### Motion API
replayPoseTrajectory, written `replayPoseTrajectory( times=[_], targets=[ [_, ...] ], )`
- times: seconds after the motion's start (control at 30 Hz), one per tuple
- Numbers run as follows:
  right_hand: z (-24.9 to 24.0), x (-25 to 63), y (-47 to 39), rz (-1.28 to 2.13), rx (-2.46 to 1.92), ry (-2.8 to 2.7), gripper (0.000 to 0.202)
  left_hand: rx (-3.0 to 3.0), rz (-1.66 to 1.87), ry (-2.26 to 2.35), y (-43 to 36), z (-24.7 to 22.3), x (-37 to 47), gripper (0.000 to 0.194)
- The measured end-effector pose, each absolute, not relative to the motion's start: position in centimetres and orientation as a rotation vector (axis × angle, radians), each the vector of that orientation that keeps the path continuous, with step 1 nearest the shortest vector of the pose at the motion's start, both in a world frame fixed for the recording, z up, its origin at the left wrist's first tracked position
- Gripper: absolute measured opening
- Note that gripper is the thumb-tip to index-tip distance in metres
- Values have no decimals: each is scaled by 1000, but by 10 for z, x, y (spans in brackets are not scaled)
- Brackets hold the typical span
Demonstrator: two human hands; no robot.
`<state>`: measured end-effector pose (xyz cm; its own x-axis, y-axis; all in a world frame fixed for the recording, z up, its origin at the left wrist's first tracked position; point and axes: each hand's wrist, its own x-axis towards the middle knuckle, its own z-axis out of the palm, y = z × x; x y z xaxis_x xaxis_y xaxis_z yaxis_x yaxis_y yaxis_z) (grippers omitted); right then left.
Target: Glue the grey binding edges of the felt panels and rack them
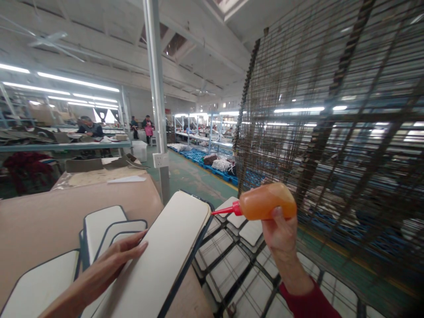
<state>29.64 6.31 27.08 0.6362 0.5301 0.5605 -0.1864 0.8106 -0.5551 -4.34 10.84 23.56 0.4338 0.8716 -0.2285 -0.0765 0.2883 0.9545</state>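
Observation:
My left hand (115,256) grips the left edge of a long white panel (165,243) with rounded corners and a dark edge, which is tilted up in front of me. Its thumb lies over the panel's face. In my right hand (281,232) is an amber squeeze bottle (266,202) with a red nozzle, held on its side. The nozzle tip is at the panel's upper right corner, where a thin yellowish line runs along the edge. Several similar dark-edged panels (104,221) lie overlapping on the table to the left, partly behind my left arm.
A tan table (126,198) extends to the left. On my right, white panels (225,282) lie on a dark wire rack, and more mesh racks (318,97) tilt upward. A metal post (157,97) stands ahead. Other people (149,128) are farther back.

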Motion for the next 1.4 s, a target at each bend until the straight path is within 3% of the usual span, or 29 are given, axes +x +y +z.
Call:
replayPoseTrajectory(
  times=[0.33, 0.63, 0.83, 1.07, 1.23, 1.4],
  targets=[
    [251, 287, 62, 497, -536, -728, 53, 1063, 808, 893, 106, 236, -41, 53],
    [253, 252, 48, 737, -497, -687, 35, 1109, 881, 936, 110, 234, -39, 57],
    [279, 244, 83, 579, -425, -729, 38, 1159, 1009, 913, 117, 231, -16, 54],
    [267, 249, 115, 549, -437, -696, 46, 1165, 1015, 761, 109, 238, -6, 47],
    [263, 252, 118, 593, -453, -681, 47, 1182, 1008, 654, 105, 238, -9, 59],
    [218, 233, 85, 735, -519, -748, 51, 1100, 1009, 733, 111, 241, -13, 72]
  ],
)
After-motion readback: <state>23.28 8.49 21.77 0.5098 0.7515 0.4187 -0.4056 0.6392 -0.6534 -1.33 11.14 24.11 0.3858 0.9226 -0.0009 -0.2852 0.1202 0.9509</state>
